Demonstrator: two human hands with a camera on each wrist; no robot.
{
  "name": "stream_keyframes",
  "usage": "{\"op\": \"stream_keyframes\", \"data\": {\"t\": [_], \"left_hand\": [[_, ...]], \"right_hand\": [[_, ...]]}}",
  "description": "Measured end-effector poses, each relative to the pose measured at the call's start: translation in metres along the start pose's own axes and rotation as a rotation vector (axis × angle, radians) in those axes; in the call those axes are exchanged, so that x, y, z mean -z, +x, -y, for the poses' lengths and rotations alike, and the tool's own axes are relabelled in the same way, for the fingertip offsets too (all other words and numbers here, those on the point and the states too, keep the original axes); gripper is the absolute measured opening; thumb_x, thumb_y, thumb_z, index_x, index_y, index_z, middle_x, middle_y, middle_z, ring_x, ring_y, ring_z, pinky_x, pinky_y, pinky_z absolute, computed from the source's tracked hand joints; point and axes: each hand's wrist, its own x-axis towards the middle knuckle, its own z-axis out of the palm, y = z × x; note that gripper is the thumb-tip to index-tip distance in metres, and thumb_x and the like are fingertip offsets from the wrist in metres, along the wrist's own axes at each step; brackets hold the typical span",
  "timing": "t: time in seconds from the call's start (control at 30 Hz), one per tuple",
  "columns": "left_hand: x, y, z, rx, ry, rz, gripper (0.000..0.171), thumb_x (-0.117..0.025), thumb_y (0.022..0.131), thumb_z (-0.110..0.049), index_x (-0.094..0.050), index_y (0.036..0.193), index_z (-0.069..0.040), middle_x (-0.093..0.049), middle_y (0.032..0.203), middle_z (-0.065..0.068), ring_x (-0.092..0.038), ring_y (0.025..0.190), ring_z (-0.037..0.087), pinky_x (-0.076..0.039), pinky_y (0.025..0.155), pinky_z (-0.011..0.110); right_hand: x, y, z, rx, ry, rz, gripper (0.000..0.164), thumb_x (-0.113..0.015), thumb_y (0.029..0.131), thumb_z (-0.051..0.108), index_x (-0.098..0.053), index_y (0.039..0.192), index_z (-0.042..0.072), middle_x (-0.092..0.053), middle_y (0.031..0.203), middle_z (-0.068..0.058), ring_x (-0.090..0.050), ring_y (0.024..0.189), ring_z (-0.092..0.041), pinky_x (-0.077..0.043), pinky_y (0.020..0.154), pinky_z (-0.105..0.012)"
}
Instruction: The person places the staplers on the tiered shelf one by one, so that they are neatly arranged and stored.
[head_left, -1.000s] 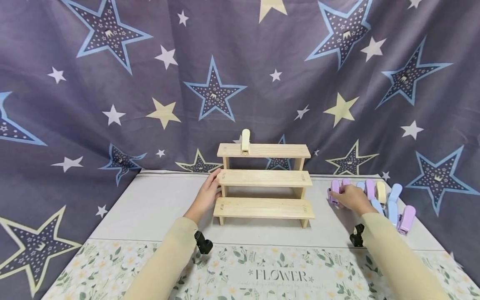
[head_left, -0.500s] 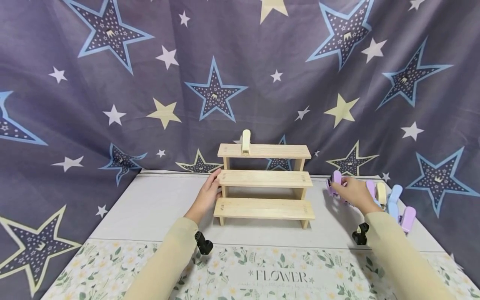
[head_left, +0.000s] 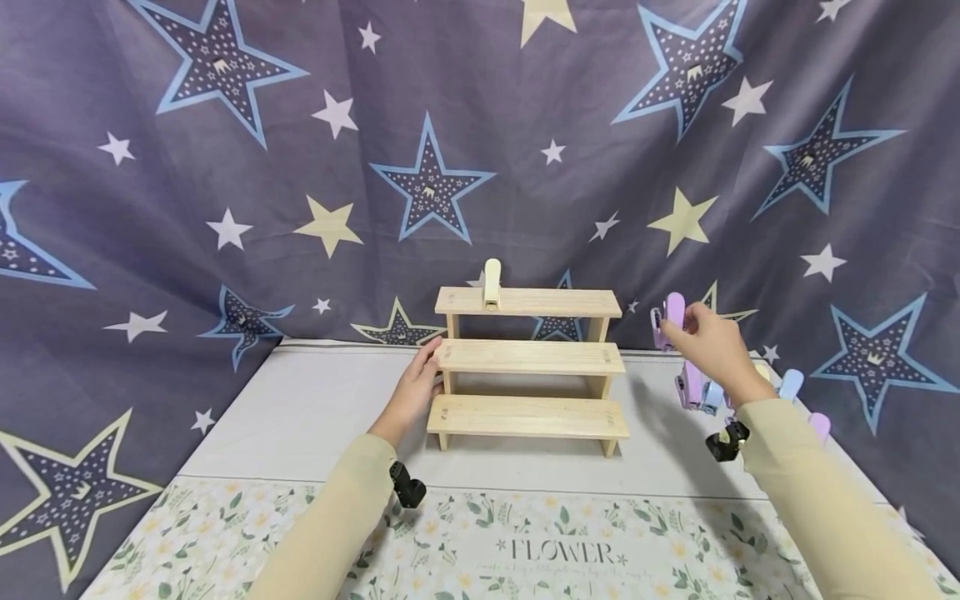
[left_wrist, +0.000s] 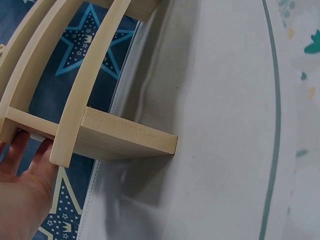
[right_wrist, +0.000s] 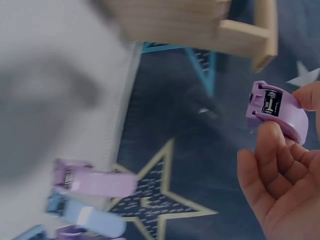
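Note:
A pale wooden three-step shelf (head_left: 528,417) stands on the table in the head view. My left hand (head_left: 412,392) grips its left end by the middle step; in the left wrist view, fingers (left_wrist: 19,150) reach under the wood beside the upright. A cream stapler (head_left: 491,283) stands on the top step, left of centre. To the right of the shelf, my right hand (head_left: 716,346) pinches a small purple stapler (right_wrist: 280,111) between thumb and fingers, raised above the table. Its spring and dark inside face the right wrist camera.
Below my right hand lie another purple stapler (right_wrist: 100,182) and a blue stapler (right_wrist: 92,217). More blue, cream and purple ones are partly hidden behind the right arm. A star-patterned curtain (head_left: 285,167) hangs close behind the shelf. A floral mat strip (head_left: 225,533) lies in front.
My right hand has lifted the purple stapler off the table from the group at the right, moving up. The left hand and shelf have kept their place.

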Motion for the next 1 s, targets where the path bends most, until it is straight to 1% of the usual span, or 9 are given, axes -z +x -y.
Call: {"op": "stream_keyframes", "data": {"t": [0.13,0.3,0.47,0.67,0.83,0.87,1.0], "left_hand": [[-0.001,-0.001,0.000,-0.018,0.017,-0.013,0.047,-0.028,0.112,-0.021,-0.029,0.158,-0.015,-0.027,0.161,0.015,-0.035,0.142,0.038,-0.038,0.113,0.052],[-0.001,-0.004,-0.001,-0.019,0.035,-0.019,0.047,-0.028,0.112,-0.021,-0.029,0.159,-0.015,-0.028,0.161,0.016,-0.035,0.142,0.039,-0.038,0.112,0.053],[0.000,-0.005,-0.001,-0.023,0.032,-0.022,0.047,-0.028,0.112,-0.020,-0.028,0.159,-0.014,-0.028,0.161,0.017,-0.035,0.142,0.040,-0.038,0.112,0.053],[0.000,-0.006,0.000,-0.029,0.029,-0.022,0.047,-0.028,0.112,-0.020,-0.029,0.159,-0.013,-0.028,0.160,0.018,-0.035,0.141,0.041,-0.038,0.112,0.054],[0.000,-0.005,-0.001,-0.040,0.018,-0.017,0.047,-0.028,0.112,-0.019,-0.028,0.159,-0.013,-0.028,0.160,0.018,-0.035,0.141,0.042,-0.037,0.112,0.055],[-0.001,-0.008,-0.006,-0.037,0.012,-0.010,0.048,-0.028,0.112,-0.018,-0.028,0.159,-0.012,-0.027,0.161,0.019,-0.034,0.141,0.043,-0.036,0.113,0.055],[-0.002,-0.008,-0.005,-0.037,0.006,-0.007,0.048,-0.028,0.111,-0.018,-0.027,0.159,-0.011,-0.026,0.161,0.019,-0.034,0.142,0.043,-0.036,0.113,0.055]], "right_hand": [[0.007,0.008,0.019,0.008,0.027,-0.009,0.044,-0.057,0.098,0.046,-0.056,0.102,0.002,-0.060,0.083,-0.012,-0.055,0.070,-0.026,-0.044,0.053,-0.033],[0.005,0.018,0.040,0.058,0.052,-0.010,0.040,-0.059,0.097,0.042,-0.056,0.100,0.003,-0.060,0.080,-0.010,-0.055,0.066,-0.024,-0.043,0.053,-0.033],[-0.005,0.030,0.059,0.096,0.072,-0.003,0.037,-0.059,0.096,0.039,-0.057,0.100,0.003,-0.063,0.080,-0.010,-0.058,0.067,-0.024,-0.044,0.054,-0.032],[-0.022,0.042,0.082,0.089,0.127,0.019,0.037,-0.060,0.096,0.040,-0.058,0.100,0.003,-0.064,0.082,-0.010,-0.060,0.071,-0.024,-0.046,0.058,-0.032],[-0.035,0.051,0.100,0.105,0.164,0.039,0.036,-0.059,0.096,0.039,-0.057,0.100,0.003,-0.062,0.084,-0.011,-0.058,0.073,-0.024,-0.046,0.061,-0.033],[-0.037,0.052,0.103,0.112,0.166,0.040,0.036,-0.059,0.096,0.039,-0.057,0.100,0.003,-0.061,0.083,-0.010,-0.056,0.073,-0.025,-0.046,0.062,-0.033],[-0.047,0.055,0.116,0.114,0.205,0.042,0.035,-0.061,0.096,0.038,-0.056,0.099,0.004,-0.059,0.083,-0.009,-0.054,0.073,-0.024,-0.044,0.062,-0.033]]}}
